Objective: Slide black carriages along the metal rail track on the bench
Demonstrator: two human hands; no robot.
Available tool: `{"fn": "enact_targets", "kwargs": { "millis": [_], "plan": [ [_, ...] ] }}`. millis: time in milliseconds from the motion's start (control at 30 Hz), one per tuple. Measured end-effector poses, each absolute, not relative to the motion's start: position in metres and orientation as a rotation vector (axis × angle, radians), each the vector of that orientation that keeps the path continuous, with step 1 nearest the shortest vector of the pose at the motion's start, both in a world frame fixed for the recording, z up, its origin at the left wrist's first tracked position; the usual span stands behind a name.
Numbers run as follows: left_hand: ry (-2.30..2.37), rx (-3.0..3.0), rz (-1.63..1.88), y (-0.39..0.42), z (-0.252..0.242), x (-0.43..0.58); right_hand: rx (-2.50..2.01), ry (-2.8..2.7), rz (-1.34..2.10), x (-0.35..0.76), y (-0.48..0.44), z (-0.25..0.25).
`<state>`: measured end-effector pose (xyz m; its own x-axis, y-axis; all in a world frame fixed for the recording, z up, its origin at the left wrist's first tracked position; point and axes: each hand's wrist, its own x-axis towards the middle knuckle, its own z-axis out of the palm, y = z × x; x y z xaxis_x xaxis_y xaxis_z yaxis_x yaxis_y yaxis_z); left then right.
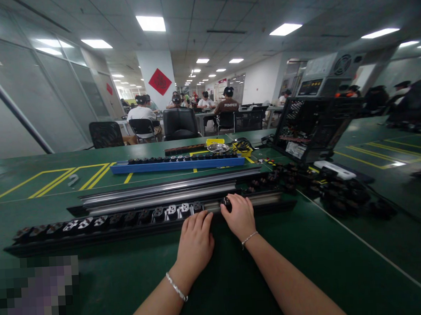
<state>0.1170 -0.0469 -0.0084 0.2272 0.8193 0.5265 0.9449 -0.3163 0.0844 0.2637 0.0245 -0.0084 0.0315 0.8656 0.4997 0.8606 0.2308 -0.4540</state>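
A long black power strip rail (94, 227) lies across the green table in front of me, filled along its left part with several socket modules. My left hand (196, 238) rests on the rail's front edge beside the last fitted module, fingers bent down onto it. My right hand (239, 214) is closed on a small black socket module (227, 203), pressing it against the rail just right of the filled row. Both wrists wear thin bracelets.
Long metal rails (163, 190) lie behind the strip. A pile of loose black modules (332, 188) sits at the right. Farther back are a blue strip (177, 165), a metal dish (217, 147) and an open computer case (313, 126). Seated people work at distant tables.
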Motion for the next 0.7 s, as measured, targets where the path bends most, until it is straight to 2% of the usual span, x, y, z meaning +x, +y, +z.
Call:
{"fn": "enact_targets", "kwargs": {
  "millis": [700],
  "plan": [
    [-1.653, -2.256, -0.733, -0.047, -0.009, 0.116, -1.605, -1.732, -0.021, 0.276, 0.028, -0.008]
  ]
}}
